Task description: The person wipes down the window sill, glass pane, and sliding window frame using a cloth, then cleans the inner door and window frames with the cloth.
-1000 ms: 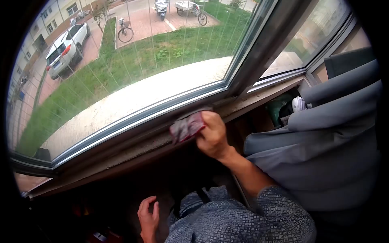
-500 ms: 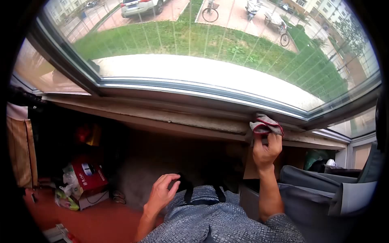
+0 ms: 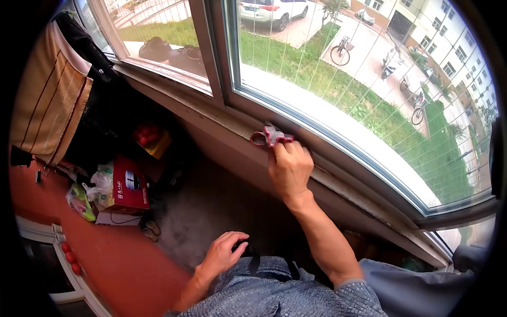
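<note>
- We keep our right hand [image 3: 291, 166] closed on a cloth [image 3: 274, 136], its bent fingers pinching the near edge.
- The cloth, greyish with a red border, bunches up just beyond those knuckles, over the sill [image 3: 224, 124]; whether it presses the sill or the frame behind, we cannot tell.
- Just beyond that hand runs the window frame [image 3: 338, 141], with a bicycle [image 3: 340, 55] and a white car [image 3: 265, 11] outside the glass.
- Our left hand [image 3: 222, 252] hangs nearer to us, fingers loosely curved, thumb apart from them, beside our patterned shirt [image 3: 311, 298].
- Well left of it stands a red box [image 3: 129, 179].
- Right of our right forearm and nearer to us lies grey fabric [image 3: 406, 290].
</note>
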A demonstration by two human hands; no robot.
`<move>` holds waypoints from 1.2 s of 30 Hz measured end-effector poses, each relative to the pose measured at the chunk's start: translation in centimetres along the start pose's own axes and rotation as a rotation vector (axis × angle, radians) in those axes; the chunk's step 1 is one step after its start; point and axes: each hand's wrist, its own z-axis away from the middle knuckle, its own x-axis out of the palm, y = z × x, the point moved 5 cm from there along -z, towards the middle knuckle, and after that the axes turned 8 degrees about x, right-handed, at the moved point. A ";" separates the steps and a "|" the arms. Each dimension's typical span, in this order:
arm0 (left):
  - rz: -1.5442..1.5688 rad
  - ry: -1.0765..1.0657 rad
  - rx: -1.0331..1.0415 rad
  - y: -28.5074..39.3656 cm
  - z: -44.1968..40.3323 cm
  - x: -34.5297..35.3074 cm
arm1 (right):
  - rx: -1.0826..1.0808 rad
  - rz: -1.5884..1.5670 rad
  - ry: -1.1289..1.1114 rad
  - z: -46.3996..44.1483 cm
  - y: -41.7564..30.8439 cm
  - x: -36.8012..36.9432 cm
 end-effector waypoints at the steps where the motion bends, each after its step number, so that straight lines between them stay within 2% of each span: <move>1: -0.001 0.011 0.011 0.1 -0.1 -0.5 | -0.001 -0.016 -0.001 -0.7 -1.1 1.3; 3: -0.003 0.030 0.025 0.1 -0.7 -1.2 | -0.021 -0.044 -0.044 -1.9 -3.1 4.1; 6: 0.122 0.182 0.026 0.4 -3.5 -3.5 | -0.038 -0.088 -0.117 -3.6 -5.7 7.4; 8: 0.188 0.263 0.035 -0.9 -5.9 -5.1 | -0.032 -0.118 -0.173 -4.1 -6.5 8.1; 10: 0.386 0.410 0.033 -2.8 -9.3 -6.8 | -0.023 -0.145 -0.230 -4.2 -7.1 8.3; 13: 0.408 0.493 0.083 -3.6 -15.5 -9.6 | 0.085 -0.365 -0.402 -3.7 -5.8 7.5; 15: 0.517 0.539 0.297 -3.6 -19.5 -10.1 | 0.066 -0.455 -0.296 -3.2 -5.6 6.1; 16: 0.584 0.538 0.284 -3.7 -21.0 -9.8 | 0.049 -0.551 -0.200 -2.9 -5.4 5.2; 18: 0.164 0.646 0.265 -5.2 -22.6 -9.5 | 0.110 -0.610 -0.193 -1.3 -5.1 3.1; 19: 0.077 0.713 0.288 -3.5 -22.5 -10.2 | 0.120 -0.598 -0.180 -0.3 -5.0 1.5; 22: -0.054 0.765 0.267 -2.7 -23.9 -10.5 | 0.200 -0.611 -0.163 4.5 -4.3 -2.3; 30: -0.240 0.975 0.363 1.0 -26.8 -12.2 | 0.466 -0.694 -0.424 15.9 1.3 -4.6; 31: -0.254 0.988 0.368 2.1 -27.2 -12.7 | 0.488 -0.697 -0.447 16.4 2.0 -4.7; 33: -0.245 1.053 0.539 6.4 -28.2 -14.8 | 0.445 -0.687 -0.461 16.5 2.5 -5.6; 36: -0.365 1.114 0.682 13.6 -30.0 -19.7 | 0.402 -0.694 -0.453 16.4 3.7 -6.5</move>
